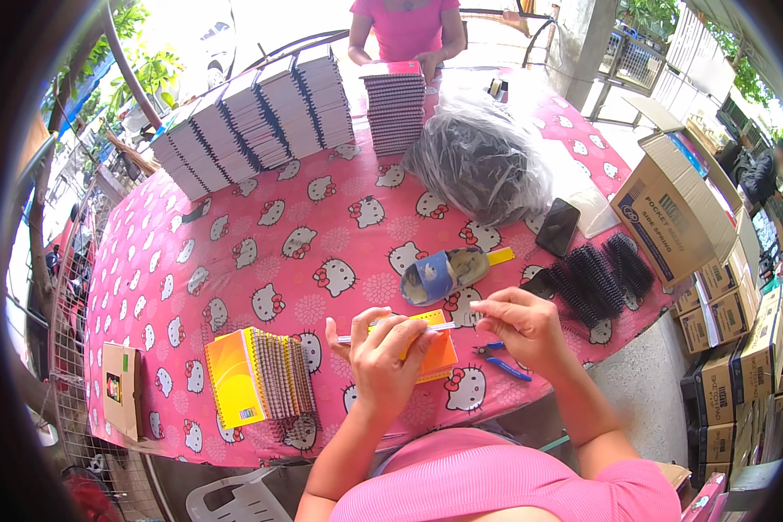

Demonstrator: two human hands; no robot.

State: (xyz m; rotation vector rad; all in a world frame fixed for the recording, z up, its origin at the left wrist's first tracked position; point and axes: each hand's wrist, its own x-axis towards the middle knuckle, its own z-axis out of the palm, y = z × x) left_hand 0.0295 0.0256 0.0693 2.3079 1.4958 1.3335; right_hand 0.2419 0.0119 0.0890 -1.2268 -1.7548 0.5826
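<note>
My left hand (386,355) is closed around a small orange and yellow notepad (439,355), low over the table's near edge. The white edge of its pages shows between my fingers. Just to the right, my right hand (524,324) is raised with thumb and forefinger pinched together, apart from the notepad. Whatever those fingertips hold, if anything, is too small to make out. Blue-handled pliers (505,363) lie on the table below my right hand. Beyond the notepad rests a blue slipper (444,277) with a yellow strip at its end. To the left is a stack of spiral-bound yellow notepads (261,376).
A pink patterned cloth covers the table (300,242). Black spiral coils (596,283), a phone (558,226) and a plastic-wrapped bundle (483,161) lie right. Tall notebook stacks (252,122) line the far side, where a person in pink sits. Cartons (670,217) stand right; a cardboard piece (122,391) lies left.
</note>
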